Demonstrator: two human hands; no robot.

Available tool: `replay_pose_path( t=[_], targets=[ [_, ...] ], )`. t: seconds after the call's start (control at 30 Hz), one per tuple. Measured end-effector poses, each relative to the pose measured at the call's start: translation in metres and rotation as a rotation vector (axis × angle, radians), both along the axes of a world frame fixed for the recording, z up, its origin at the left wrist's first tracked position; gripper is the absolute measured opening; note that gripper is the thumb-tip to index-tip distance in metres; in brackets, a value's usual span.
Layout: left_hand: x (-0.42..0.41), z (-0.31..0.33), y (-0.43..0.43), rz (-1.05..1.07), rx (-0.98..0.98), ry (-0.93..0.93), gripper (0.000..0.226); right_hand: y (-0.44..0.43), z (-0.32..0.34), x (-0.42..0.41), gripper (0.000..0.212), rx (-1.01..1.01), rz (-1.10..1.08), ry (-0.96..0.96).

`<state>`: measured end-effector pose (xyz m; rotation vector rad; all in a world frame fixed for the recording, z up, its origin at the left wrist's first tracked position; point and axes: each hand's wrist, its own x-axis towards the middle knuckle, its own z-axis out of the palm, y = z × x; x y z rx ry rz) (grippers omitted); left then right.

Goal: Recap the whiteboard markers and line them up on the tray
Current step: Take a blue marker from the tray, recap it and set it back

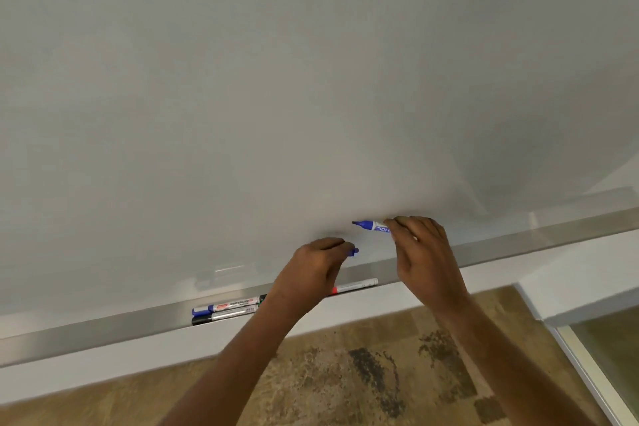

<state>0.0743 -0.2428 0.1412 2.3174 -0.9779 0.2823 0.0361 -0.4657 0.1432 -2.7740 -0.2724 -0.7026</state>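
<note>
My right hand (423,252) holds an uncapped blue marker (371,225) in front of the whiteboard, its dark tip pointing left. My left hand (313,271) pinches the blue cap (353,251) just below and left of that tip; cap and tip are apart. On the metal tray (103,328) under the board lie a blue-capped marker (224,307), a black-capped marker (221,317) right below it, and a red-and-white marker (354,286) partly behind my left hand. A green bit of another marker shows at my left wrist.
The whiteboard (276,79) fills the upper view. The tray runs the full width, rising to the right. Below it is a white wall strip and a brown patterned floor (345,373). A white frame edge (570,349) stands at lower right.
</note>
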Motion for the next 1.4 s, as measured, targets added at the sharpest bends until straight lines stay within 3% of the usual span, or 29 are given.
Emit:
replay_pose_path(
  t=[0.23,0.53,0.97,1.23,1.4],
  targets=[
    [-0.013,0.091,0.036,0.060,-0.367,0.063,0.022,0.025,0.113,-0.012,0.032,0.202,0.144,-0.197],
    [-0.060,0.150,0.105,0.187,-0.883,0.569,0.018,0.068,0.158,-0.054,0.035,0.332,0.295,-0.214],
    [-0.105,0.164,0.166,0.190,-1.033,0.605,0.023,0.131,0.168,-0.076,0.032,0.355,0.463,-0.157],
    [-0.109,0.164,0.162,0.209,-1.031,0.638,0.027,0.145,0.165,-0.077,0.031,0.306,0.498,-0.105],
    [-0.108,0.152,0.148,0.229,-1.141,0.687,0.024,0.142,0.161,-0.080,0.029,0.308,0.477,-0.057]
  ],
)
